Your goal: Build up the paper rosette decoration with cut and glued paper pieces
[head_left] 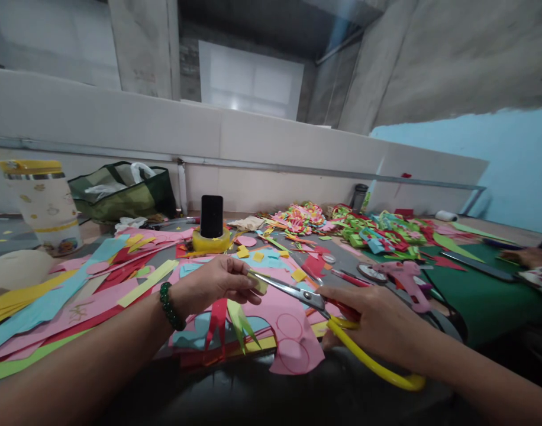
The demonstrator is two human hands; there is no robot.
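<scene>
My left hand, with a green bead bracelet on the wrist, is closed in a pinch on a small pale yellow-green paper piece. My right hand is closed round the yellow and red handles of a pair of scissors. The blades point left and meet the paper piece. Beneath both hands lies a pink sheet with drawn circles, with red and green paper strips hanging by it.
Coloured paper sheets and scraps cover the table. A phone stands in a yellow tape roll. A pink glue gun and green mat lie right, a cup and green bag left. Another person's hand rests far right.
</scene>
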